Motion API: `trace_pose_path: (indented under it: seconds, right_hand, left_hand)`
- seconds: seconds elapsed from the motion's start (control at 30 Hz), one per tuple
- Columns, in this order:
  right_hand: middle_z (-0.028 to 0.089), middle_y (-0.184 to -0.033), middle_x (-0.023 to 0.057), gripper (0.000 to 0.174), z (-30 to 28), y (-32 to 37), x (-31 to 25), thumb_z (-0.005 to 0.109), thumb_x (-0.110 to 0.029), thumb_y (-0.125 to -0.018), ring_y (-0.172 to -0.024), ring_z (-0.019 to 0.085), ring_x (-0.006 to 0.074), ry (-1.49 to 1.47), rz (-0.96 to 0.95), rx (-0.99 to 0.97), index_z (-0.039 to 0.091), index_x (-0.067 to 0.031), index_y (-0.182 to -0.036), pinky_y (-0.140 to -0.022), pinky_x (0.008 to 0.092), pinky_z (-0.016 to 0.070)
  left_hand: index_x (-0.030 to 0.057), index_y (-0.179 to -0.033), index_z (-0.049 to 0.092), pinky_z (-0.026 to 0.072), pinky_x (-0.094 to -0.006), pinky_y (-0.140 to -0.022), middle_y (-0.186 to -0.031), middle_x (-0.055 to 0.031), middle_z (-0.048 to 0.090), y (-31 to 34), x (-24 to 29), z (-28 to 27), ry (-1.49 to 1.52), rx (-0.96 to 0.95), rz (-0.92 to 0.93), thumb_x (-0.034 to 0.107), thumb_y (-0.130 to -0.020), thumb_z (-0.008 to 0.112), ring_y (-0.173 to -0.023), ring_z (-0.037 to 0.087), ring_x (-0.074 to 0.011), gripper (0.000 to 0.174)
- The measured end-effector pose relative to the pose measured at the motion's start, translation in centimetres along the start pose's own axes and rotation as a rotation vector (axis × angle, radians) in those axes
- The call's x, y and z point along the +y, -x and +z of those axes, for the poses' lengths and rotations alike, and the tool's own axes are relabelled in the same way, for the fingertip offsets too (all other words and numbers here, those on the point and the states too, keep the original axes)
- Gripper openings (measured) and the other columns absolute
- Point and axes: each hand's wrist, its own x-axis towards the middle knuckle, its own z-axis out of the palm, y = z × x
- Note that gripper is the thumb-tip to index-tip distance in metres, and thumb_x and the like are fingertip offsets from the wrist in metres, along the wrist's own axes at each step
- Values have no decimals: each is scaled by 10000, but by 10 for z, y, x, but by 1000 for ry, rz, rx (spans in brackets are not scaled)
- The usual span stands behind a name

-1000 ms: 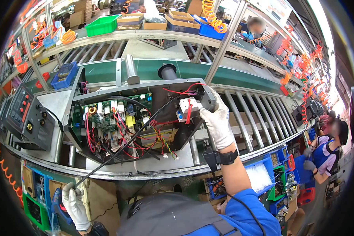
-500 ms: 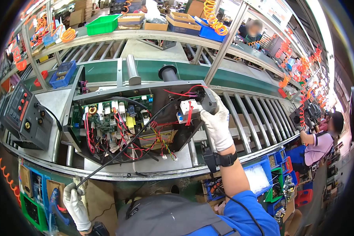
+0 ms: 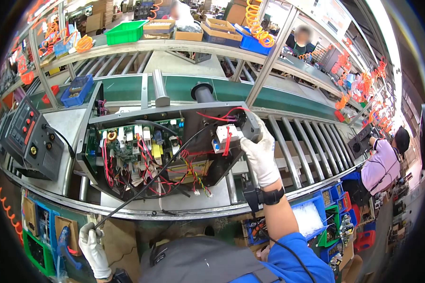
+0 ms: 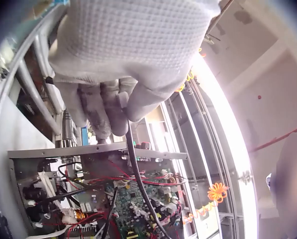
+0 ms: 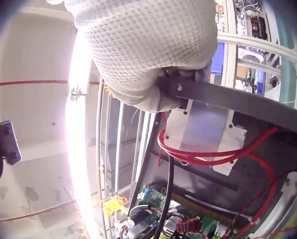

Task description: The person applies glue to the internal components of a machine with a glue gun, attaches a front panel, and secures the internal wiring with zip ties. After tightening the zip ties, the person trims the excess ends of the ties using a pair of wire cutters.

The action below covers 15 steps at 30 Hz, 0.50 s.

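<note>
Head view: I see cable (image 4: 134,159) slanting from case (image 3: 191,120), leftward across conveyor's (image 3: 208,212) near edge.
Left hand (image 3: 95,252): nearer; pinches cable's end.
Right hand (image 3: 261,160): curled; grips case's right corner.

The right fingers (image 3: 264,137) are at the right end of the open chassis (image 3: 165,111), with its circuit board (image 3: 127,141) to their left, the roller conveyor (image 3: 311,146) to their right and a parts bin (image 3: 321,210) nearer the person. From the left fingers (image 3: 88,233), in front of the chassis, a cable (image 3: 123,206) crosses it toward the right fingers. Ahead and left of the left fingers stands a control-panel unit (image 3: 38,146).
</note>
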Motion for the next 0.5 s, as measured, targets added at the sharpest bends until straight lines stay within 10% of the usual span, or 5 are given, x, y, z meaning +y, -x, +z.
trace_pose_path:
  seconds: [0.1, 0.2, 0.23, 0.5]
  right_hand:
    - [575, -1207, 125, 626, 2, 1, -4, 616, 20, -710, -1135, 536, 190, -49, -52, 4, 474, 28, -1320, -973, 290, 417]
    - [569, -1201, 147, 624, 1, 2, -2, 599, 14, -709, -1111, 551, 212, 45, -112, 16, 470, 30, -1319, -969, 300, 418]
    - [571, -1194, 147, 620, 2, 2, -1, 596, 11, -708, -1107, 552, 216, 47, -121, 17, 472, 31, -1315, -966, 301, 419]
    - [554, -1193, 151, 629, 0, 2, -12, 591, 16, -709, -1067, 570, 212, 238, -121, -2, 460, 28, -1324, -907, 300, 452]
  left_hand:
    - [-49, -1124, 538, 405, -218, -715, -829, -28, 550, -2, -8, 6, -71, -11, -4, 313, -924, 587, -746, 505, -89, 417]
    - [-45, -1088, 559, 443, -233, -641, -817, -39, 565, -8, -52, -7, -87, -44, 4, 250, -932, 576, -696, 528, -93, 335]
    - [20, -1194, 612, 223, -380, -1120, -1376, -181, 482, 1, 1, 21, -433, -102, -83, 194, -971, 461, -1365, 322, -315, 321]
    - [-9, -1103, 597, 458, -290, -805, -1015, -82, 598, -14, -55, 41, -292, -26, -282, 185, -957, 527, -882, 548, -154, 253]
